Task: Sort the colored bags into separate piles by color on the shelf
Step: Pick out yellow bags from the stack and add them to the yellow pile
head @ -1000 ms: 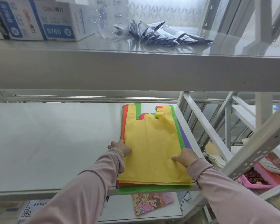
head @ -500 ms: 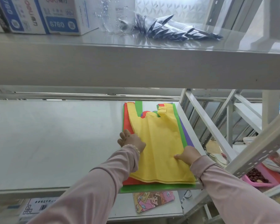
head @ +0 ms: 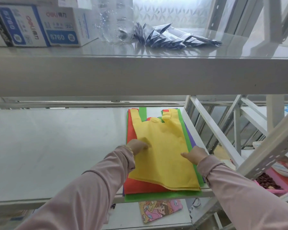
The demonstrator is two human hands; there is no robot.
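Observation:
A stack of flat coloured bags lies at the right end of the middle shelf (head: pixel 56 146). A yellow bag (head: pixel 163 143) is on top, turned slightly askew. Under it show a red bag (head: pixel 140 186), a green bag (head: pixel 156 195) that overhangs the front edge, and a purple bag (head: pixel 190 138) at the right. My left hand (head: pixel 137 146) pinches the yellow bag's left edge. At the bag's right edge my right hand (head: pixel 196 154) holds it with the thumb lying on top. The fingers of both hands are partly hidden.
The upper shelf carries white and blue boxes (head: pixel 40 25), a clear bottle (head: pixel 115 19) and dark folded packets (head: pixel 170 37). White diagonal braces (head: pixel 211 128) stand right of the stack. A cartoon pouch (head: pixel 160 211) lies on the lower shelf, and a pink basket (head: pixel 273 181) sits far right.
My left hand moved forward and rightward onto the yellow bag. The yellow bag twisted, its lower left corner sliding right and uncovering more of the red bag.

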